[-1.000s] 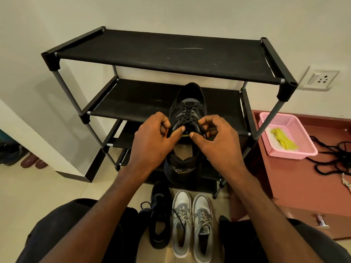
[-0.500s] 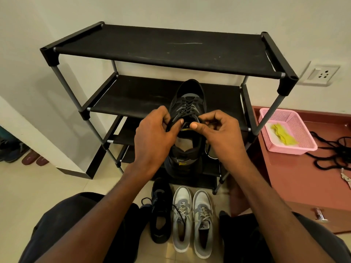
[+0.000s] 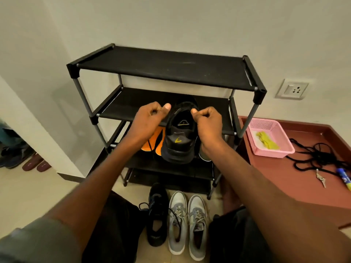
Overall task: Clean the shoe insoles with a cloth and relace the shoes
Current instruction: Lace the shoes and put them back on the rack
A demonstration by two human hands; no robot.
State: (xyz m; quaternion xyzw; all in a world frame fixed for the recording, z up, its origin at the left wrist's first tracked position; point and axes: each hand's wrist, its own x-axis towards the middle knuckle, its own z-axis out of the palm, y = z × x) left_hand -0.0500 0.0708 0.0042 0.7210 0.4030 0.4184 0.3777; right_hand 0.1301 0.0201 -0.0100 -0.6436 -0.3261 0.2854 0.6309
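A black shoe [image 3: 179, 141] with a yellow logo stands heel toward me in front of the black shoe rack [image 3: 163, 70], between my two hands. My left hand [image 3: 152, 116] is at the shoe's upper left with fingers curled and thumb up, apparently pinching a lace end. My right hand [image 3: 207, 120] mirrors it at the upper right. The lace itself is barely visible. Two orange insoles [image 3: 152, 139] lie on a lower shelf behind my left wrist. A yellow cloth [image 3: 266, 139] sits in a pink basket [image 3: 273, 150].
On the floor stand a black shoe [image 3: 156, 215] and a grey pair [image 3: 187, 221]. The maroon table [image 3: 284, 186] on the right holds loose black laces [image 3: 319, 154], a key [image 3: 321, 180] and a blue-capped tube [image 3: 343, 177]. More footwear [image 3: 28, 162] lies at the far left.
The shoe has tipped so its heel faces me. Both hands have moved from the lacing at the middle to the shoe's top, spread apart. The view has pulled back and the orange insoles now show.
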